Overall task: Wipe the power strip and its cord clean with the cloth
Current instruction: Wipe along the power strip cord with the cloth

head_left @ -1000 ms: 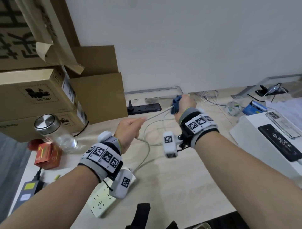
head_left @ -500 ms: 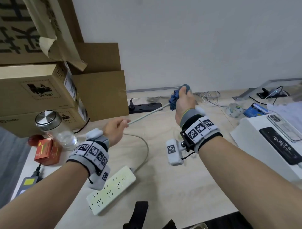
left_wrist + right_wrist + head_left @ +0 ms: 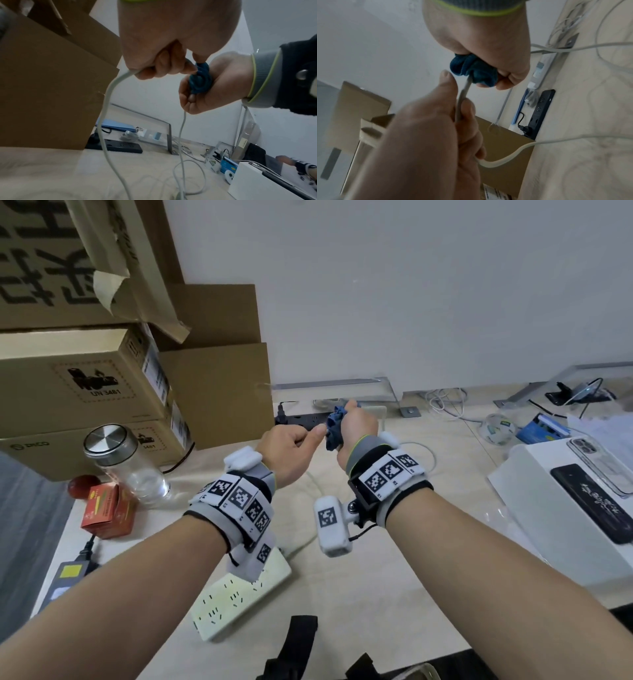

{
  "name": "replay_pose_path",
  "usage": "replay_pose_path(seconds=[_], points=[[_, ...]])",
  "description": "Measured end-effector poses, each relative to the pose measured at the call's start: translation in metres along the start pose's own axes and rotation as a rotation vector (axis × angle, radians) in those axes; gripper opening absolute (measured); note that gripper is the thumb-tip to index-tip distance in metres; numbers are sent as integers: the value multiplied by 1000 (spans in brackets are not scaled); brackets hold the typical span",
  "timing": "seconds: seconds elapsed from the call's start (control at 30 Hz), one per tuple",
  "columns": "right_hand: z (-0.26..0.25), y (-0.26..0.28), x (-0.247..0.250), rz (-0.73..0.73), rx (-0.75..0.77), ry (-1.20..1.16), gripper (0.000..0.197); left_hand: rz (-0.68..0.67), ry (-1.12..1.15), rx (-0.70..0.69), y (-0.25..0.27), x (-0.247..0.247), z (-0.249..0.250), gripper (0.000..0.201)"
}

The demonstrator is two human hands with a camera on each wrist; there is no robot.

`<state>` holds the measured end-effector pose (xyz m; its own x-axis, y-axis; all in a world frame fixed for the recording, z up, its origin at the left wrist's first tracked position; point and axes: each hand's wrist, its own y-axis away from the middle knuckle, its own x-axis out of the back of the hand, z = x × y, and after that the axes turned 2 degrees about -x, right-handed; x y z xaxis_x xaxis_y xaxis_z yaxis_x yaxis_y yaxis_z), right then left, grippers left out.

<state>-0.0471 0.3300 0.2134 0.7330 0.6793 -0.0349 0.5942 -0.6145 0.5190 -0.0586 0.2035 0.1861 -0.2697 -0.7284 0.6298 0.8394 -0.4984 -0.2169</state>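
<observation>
Two hands meet above the table (image 3: 394, 594): we note left hand (image 3: 291, 455) pinching the cord (image 3: 109, 94), right hand (image 3: 358, 429) clenching the cloth (image 3: 471, 68) around it; power strip (image 3: 236, 601) lies below.

wrist camera hides power strip (image 3: 239, 601) end

Cardboard boxes (image 3: 78, 378), glass jar (image 3: 126, 463), black strip (image 3: 301, 419)

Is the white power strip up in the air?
No, the white power strip lies flat on the table, while only its cord is lifted by the hands.
</observation>
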Motion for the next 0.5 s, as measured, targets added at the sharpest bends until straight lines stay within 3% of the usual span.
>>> replay_pose_path(seconds=[0.07, 0.23, 0.33, 0.43, 0.5], points=[[-4, -2, 4, 18, -111, -93, 25, -35, -21, -33, 4, 9, -5, 57], [-23, -22, 42, 46, -172, -286, 34, -143, 11, -52, 25, 32, -43, 58], [-22, -23, 40, 72, -110, -341, 29, -211, -90, -36, 29, 33, -58, 57], [-22, -20, 30, 74, -92, -327, 28, -313, -118, 9, 29, 24, -52, 29], [-23, -18, 28, 104, -72, -293, 28, -332, -73, 10, 31, 16, -42, 24]])
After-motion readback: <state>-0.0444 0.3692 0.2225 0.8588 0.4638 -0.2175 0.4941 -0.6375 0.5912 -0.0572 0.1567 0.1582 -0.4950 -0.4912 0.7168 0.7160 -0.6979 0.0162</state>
